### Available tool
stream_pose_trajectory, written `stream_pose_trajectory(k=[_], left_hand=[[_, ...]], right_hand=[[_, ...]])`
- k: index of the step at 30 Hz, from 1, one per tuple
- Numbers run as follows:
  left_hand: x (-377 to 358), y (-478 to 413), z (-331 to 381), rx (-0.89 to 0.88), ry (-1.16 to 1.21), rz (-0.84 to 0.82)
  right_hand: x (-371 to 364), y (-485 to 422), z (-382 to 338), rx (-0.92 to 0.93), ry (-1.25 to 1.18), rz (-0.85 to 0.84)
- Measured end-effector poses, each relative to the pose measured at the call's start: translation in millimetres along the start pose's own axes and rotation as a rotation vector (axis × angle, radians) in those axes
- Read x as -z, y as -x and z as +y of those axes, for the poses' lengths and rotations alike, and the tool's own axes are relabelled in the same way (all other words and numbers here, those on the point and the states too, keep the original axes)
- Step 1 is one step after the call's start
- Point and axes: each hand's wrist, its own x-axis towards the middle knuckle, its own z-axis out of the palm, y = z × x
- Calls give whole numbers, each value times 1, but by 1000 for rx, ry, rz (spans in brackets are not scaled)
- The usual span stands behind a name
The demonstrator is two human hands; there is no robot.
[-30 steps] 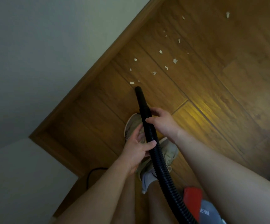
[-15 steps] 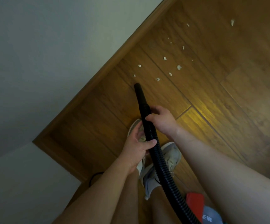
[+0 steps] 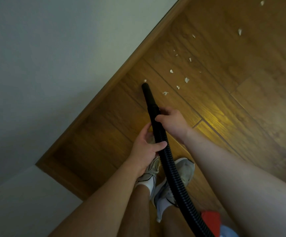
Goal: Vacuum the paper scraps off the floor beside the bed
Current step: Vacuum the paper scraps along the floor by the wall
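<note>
A black ribbed vacuum hose [image 3: 172, 171] runs up from the bottom of the view to a smooth black nozzle [image 3: 148, 94]. My right hand [image 3: 172, 123] grips the hose just behind the nozzle. My left hand [image 3: 144, 150] holds the ribbed part lower down, thumb over it. The nozzle tip sits on the wooden floor [image 3: 241, 100], just below a small white paper scrap [image 3: 145, 80] by the baseboard. Several more paper scraps [image 3: 186, 80] lie scattered to the right and farther ahead.
A white wall [image 3: 53, 65] with a wooden baseboard [image 3: 114, 77] runs diagonally on the left and turns a corner near my feet. My two light sneakers [image 3: 185, 170] stand under the hose. A red and grey vacuum body [image 3: 210, 219] shows at the bottom edge.
The nozzle has advanced along the floor by the baseboard. The scraps that lay just ahead of its tip a second ago are no longer visible. Both hands keep their grip.
</note>
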Motion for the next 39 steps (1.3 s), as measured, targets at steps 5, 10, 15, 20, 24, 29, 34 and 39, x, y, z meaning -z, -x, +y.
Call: stream_pose_trajectory(k=[5, 10, 15, 20, 24, 29, 34, 39], left_hand=[[-3, -3, 8, 9, -2, -3], [-9, 7, 1, 31, -25, -13], [-18, 22, -13, 60, -35, -16], [-29, 26, -22, 91, -58, -42], [-36, 23, -25, 102, -97, -69], [-44, 14, -19, 125, -104, -97], [-55, 4, -8, 134, -145, -120], [-73, -6, 0, 153, -157, -149]], right_hand=[[4, -1, -5, -4, -17, 8], [9, 12, 4, -14, 17, 20], [11, 28, 24, -38, 6, 42], [20, 37, 42, -58, 1, 69], [30, 41, 47, -67, -45, 92], [43, 40, 42, -86, -69, 102], [60, 37, 40, -93, -105, 130], [79, 32, 42, -124, -166, 147]])
